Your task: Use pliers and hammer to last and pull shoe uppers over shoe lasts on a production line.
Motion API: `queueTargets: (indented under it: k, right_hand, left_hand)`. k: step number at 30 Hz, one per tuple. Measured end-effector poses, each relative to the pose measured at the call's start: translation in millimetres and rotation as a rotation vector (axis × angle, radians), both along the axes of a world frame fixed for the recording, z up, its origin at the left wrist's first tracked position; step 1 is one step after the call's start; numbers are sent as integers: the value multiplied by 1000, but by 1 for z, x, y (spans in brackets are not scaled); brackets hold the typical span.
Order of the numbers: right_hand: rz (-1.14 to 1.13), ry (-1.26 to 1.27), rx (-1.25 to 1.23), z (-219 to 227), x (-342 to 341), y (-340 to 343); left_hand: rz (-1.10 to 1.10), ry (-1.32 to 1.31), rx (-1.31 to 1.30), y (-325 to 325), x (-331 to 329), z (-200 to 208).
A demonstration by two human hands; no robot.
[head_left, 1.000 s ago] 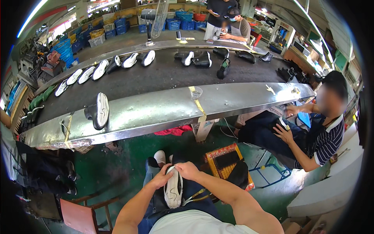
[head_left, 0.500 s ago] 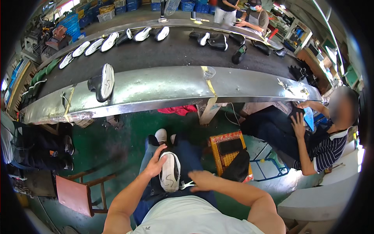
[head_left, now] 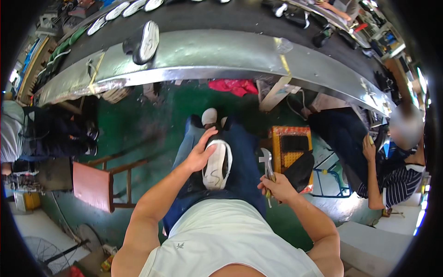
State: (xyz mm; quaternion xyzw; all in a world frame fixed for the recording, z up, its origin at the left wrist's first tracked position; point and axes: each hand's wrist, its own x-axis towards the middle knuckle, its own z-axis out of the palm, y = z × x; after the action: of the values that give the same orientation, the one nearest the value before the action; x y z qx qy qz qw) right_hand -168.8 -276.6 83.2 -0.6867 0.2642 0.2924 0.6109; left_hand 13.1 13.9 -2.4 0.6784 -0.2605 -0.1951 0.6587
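Note:
A black shoe with a white sole point(head_left: 213, 171) lies sole up on my lap, a dark curved line marked across the sole. My left hand point(head_left: 203, 151) grips its far end, fingers along the dark upper and thumb by the sole's edge. To the right of the shoe, apart from it, my right hand point(head_left: 278, 186) is closed round silver pincers point(head_left: 267, 161) with a hammer-like head. The head points away from me, and part of the handles is hidden in the fist. Another shoe point(head_left: 148, 42) rests on the metal ledge ahead.
A metal-edged conveyor point(head_left: 207, 51) runs across the front, with several shoes on its dark belt. Right of my legs, a yellow-orange stool point(head_left: 275, 138) bears dark pieces. A pink-topped stool point(head_left: 93, 187) stands left. One seated person point(head_left: 397, 180) is at the right, another person point(head_left: 41, 134) at the left.
My right hand has moved right, away from the shoe, and now holds the pincers upright. My left hand stays on the shoe. The view has tilted downward.

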Motion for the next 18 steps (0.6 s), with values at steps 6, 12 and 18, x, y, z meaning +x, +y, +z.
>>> queueTargets:
  k: [6, 12, 18]
  right_hand:
    - [271, -140, 59, -23, 25, 35]
    - [250, -246, 266, -45, 75, 56]
    - [461, -342, -277, -53, 93, 60]
  left_hand:
    - [-8, 142, -23, -3, -3, -9]
    - [-35, 51, 121, -5, 2, -17]
    - [-5, 297, 28, -9, 12, -27]
